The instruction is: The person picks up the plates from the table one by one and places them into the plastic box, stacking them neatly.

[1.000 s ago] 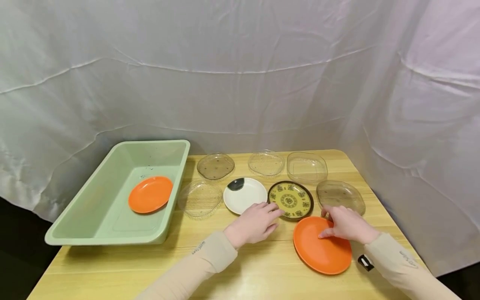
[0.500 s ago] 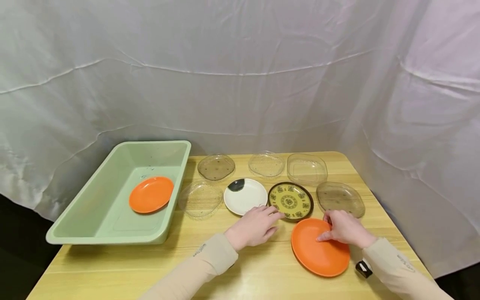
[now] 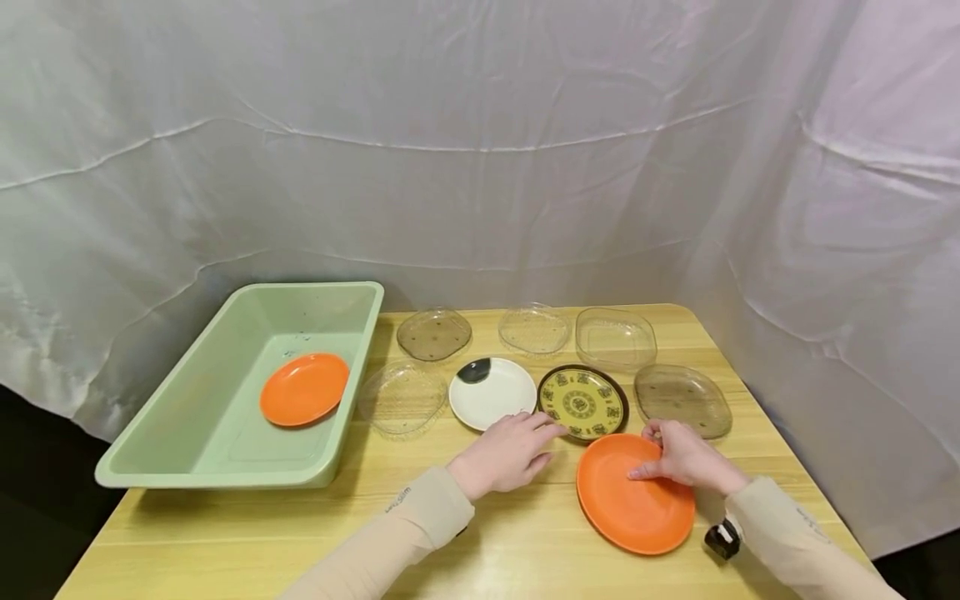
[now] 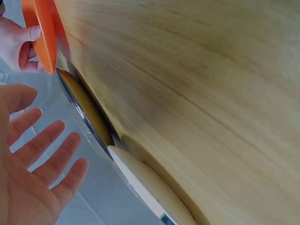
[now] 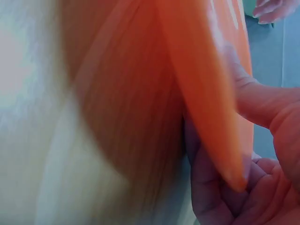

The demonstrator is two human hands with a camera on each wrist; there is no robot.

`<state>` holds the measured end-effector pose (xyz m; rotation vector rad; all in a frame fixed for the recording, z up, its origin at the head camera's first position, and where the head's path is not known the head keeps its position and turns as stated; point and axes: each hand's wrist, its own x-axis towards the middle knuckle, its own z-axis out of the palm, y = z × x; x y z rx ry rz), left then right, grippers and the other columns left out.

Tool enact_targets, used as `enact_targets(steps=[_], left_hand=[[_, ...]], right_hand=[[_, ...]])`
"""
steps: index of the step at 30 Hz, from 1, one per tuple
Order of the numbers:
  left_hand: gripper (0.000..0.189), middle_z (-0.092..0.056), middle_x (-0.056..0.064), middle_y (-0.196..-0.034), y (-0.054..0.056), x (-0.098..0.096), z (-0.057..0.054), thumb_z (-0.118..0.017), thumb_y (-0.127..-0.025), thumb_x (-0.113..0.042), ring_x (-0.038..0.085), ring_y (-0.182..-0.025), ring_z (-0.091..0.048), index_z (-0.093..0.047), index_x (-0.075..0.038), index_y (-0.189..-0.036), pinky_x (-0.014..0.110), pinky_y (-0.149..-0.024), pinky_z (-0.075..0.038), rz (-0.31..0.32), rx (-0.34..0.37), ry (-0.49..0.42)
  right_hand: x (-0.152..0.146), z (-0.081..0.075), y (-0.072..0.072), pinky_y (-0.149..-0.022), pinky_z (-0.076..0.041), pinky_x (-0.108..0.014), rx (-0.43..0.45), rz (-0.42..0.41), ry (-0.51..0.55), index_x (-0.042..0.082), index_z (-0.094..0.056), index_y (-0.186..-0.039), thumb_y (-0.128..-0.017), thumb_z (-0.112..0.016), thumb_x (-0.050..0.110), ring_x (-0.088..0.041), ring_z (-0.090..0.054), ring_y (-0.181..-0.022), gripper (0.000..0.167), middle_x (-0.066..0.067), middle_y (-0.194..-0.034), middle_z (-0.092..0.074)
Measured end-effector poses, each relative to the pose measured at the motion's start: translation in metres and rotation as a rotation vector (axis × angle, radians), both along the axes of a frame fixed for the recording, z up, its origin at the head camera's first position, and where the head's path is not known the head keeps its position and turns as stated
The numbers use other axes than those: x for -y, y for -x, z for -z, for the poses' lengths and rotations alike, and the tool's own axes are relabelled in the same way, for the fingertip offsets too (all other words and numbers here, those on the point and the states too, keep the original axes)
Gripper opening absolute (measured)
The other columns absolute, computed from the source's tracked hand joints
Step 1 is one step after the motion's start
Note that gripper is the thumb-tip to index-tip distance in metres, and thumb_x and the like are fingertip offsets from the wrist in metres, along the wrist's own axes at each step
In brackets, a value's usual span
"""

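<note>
My right hand (image 3: 686, 457) pinches a round orange plate (image 3: 630, 512) at its right rim, thumb on the upper face and fingers curled beneath. In the right wrist view, the orange plate (image 5: 206, 103) stands off the wood, with a shadow under it. My left hand (image 3: 510, 450) hovers with loosely spread fingers and holds nothing. Its fingertips overlap the near edge of a yellow patterned plate with a dark rim (image 3: 581, 400). Close by lies a white plate with a dark patch (image 3: 491, 396). The left wrist view shows the left palm (image 4: 33, 173) beside these plates.
A green basin (image 3: 225, 479) on the left contains another orange plate (image 3: 303, 389). Several clear and smoky see-through plates, including a smoky one (image 3: 682, 400) at the right, lie along the back of the wooden table (image 3: 517, 558). A grey curtain (image 3: 480, 208) hangs behind.
The gripped orange plate has shifted slightly left with my right hand. My left hand stays nearly in place.
</note>
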<state>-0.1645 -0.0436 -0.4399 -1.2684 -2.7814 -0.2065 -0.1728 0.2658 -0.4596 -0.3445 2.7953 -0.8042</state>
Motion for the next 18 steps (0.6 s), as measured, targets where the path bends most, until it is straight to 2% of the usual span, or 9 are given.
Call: enact_targets(steps=[3, 8, 13, 16, 18], left_hand=[[0.044, -0.059, 0.0, -0.141, 0.0002, -0.0001, 0.0013, -0.057, -0.102, -0.028, 0.018, -0.126, -0.061, -0.052, -0.02, -0.144, 0.035, -0.111, -0.05, 0.001, 0.011, -0.005], [0.045, -0.057, 0.003, -0.146, 0.0006, -0.0002, 0.0042, -0.056, -0.101, -0.027, 0.018, -0.133, -0.057, -0.051, -0.019, -0.146, 0.039, -0.116, -0.046, -0.009, 0.05, -0.014], [0.046, -0.056, 0.002, -0.147, 0.001, 0.0004, 0.0049, -0.057, -0.101, -0.026, 0.018, -0.134, -0.056, -0.05, -0.019, -0.147, 0.039, -0.117, -0.044, -0.025, 0.082, -0.026], [0.046, -0.057, 0.001, -0.145, 0.0018, 0.0011, 0.0055, -0.057, -0.101, -0.025, 0.017, -0.132, -0.057, -0.05, -0.019, -0.146, 0.037, -0.116, -0.045, -0.031, 0.092, -0.032], [0.046, -0.058, 0.0, -0.144, 0.0023, 0.0017, 0.0056, -0.057, -0.101, -0.025, 0.017, -0.13, -0.058, -0.05, -0.019, -0.146, 0.036, -0.115, -0.046, -0.033, 0.095, -0.036]], right_hand=[[-0.001, 0.002, -0.0006, -0.059, -0.037, -0.021, 0.033, 0.01, 0.053, 0.009, -0.055, -0.089, -0.065, -0.093, 0.037, -0.014, -0.046, -0.069, 0.054, 0.0, -0.074, -0.05], [-0.0039, 0.0049, -0.0014, -0.065, -0.047, -0.021, 0.093, -0.019, 0.185, 0.002, -0.061, -0.103, -0.077, -0.088, 0.029, -0.013, -0.055, -0.075, 0.046, -0.004, -0.086, -0.064], [-0.0046, 0.0045, -0.0029, -0.061, -0.057, -0.026, 0.216, -0.014, 0.341, -0.009, -0.059, -0.122, -0.088, -0.078, 0.026, -0.011, -0.062, -0.068, 0.052, -0.005, -0.082, -0.067], [-0.0046, 0.0043, -0.0033, -0.058, -0.059, -0.029, 0.267, -0.005, 0.404, -0.011, -0.059, -0.124, -0.093, -0.073, 0.025, -0.012, -0.064, -0.063, 0.049, -0.005, -0.079, -0.068], [-0.0044, 0.0049, -0.0029, -0.06, -0.06, -0.029, 0.28, -0.003, 0.429, -0.01, -0.059, -0.123, -0.095, -0.07, 0.024, -0.012, -0.065, -0.065, 0.045, -0.006, -0.083, -0.069]])
